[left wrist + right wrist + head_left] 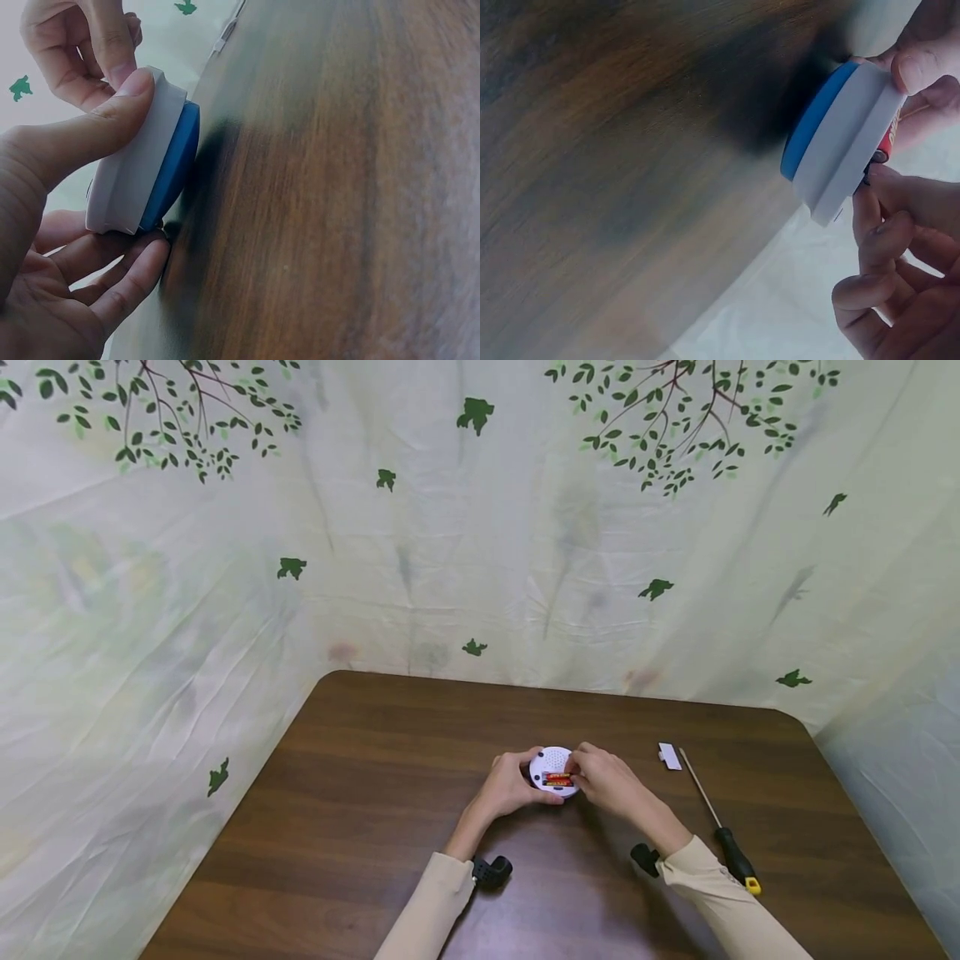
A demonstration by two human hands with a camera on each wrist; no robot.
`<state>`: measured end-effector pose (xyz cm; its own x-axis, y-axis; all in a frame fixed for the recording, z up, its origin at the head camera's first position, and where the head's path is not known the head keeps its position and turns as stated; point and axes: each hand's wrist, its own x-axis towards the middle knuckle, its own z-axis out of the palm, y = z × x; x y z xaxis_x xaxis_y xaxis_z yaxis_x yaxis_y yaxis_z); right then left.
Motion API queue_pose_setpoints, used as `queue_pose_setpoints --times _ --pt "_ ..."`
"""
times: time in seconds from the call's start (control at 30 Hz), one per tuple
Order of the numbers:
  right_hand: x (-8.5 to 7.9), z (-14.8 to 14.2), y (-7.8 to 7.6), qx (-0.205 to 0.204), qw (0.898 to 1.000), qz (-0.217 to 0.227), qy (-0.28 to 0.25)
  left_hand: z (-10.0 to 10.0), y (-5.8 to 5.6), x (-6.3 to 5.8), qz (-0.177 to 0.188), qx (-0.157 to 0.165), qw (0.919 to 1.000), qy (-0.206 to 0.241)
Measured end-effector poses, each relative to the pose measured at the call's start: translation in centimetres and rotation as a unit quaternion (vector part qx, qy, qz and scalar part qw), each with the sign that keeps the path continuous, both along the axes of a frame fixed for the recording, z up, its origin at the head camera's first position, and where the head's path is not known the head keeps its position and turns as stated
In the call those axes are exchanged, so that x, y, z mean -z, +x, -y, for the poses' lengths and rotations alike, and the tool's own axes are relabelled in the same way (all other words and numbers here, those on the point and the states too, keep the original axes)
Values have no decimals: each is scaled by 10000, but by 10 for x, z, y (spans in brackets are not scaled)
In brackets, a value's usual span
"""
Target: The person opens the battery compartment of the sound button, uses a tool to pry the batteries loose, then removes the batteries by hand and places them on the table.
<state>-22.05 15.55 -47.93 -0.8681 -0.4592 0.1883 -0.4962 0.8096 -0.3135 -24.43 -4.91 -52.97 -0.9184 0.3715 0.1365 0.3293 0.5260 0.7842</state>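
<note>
My left hand (510, 785) grips a round white device (553, 756) by its rim, thumb on one side and fingers on the other. The device's back, with speaker-like holes and a battery compartment, faces up. Its blue side (174, 169) is turned down towards the table. Red batteries (557, 779) lie in the compartment, and one battery end (880, 157) shows above the rim in the right wrist view. With curled fingers, my right hand (609, 781) pinches at that battery end. The fingertips partly hide the contact.
To the right lie a small white battery cover (670, 757) and a screwdriver (737, 856) with a black and yellow handle, beside my right forearm. The brown wooden table (375, 735) ends at a leaf-patterned curtain (450, 568).
</note>
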Motion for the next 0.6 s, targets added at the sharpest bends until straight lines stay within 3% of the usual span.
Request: queue_pose_setpoints --times 0.2,0.47,0.6 --pt "-3 -2 2 161 9998 113 -29 1 -1 0 -37 19 10000 0" --pt "-2 -9 0 -250 9994 -28 -228 0 -2 2 -63 22 10000 -5" --pt "-4 -10 1 -225 9995 -112 -175 0 -3 3 -134 1 9999 -33"
